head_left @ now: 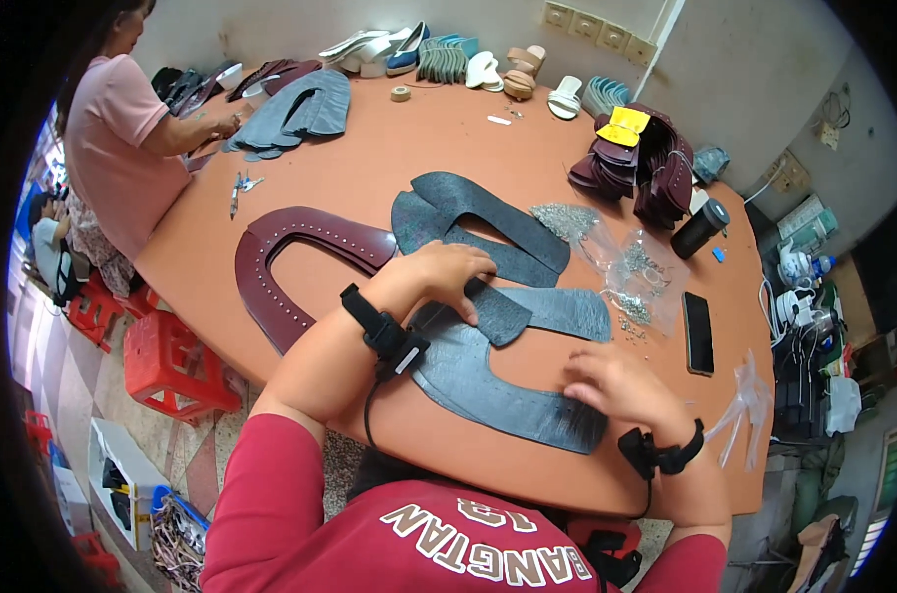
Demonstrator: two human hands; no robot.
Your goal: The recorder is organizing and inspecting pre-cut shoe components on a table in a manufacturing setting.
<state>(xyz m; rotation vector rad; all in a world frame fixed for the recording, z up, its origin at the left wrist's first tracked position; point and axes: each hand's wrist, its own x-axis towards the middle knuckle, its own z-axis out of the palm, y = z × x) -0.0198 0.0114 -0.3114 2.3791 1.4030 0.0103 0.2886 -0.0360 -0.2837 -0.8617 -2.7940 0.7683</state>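
A U-shaped grey leather shoe upper (458,381) lies in front of me, its curve to the left and its two arms pointing right. My left hand (448,275) reaches over its upper part, thumb and fingers closed about the edge of a darker grey flap (501,314) there. Beside the end of the lower arm is my right hand (616,381), fingers loosely bent and apart, fingertips near the leather; nothing shows in it. Just beyond lie more dark grey uppers (518,222). A maroon upper (261,272) with a row of small metal studs rests left of my left forearm.
Clear bags of small metal studs (631,282), a black phone (698,334) and a black bottle (700,228) are at right. Bundled maroon uppers (656,163) stand behind. Far left, a co-worker (122,138) handles pieces beside stacked grey uppers (300,109). Sandals (565,97) line the back.
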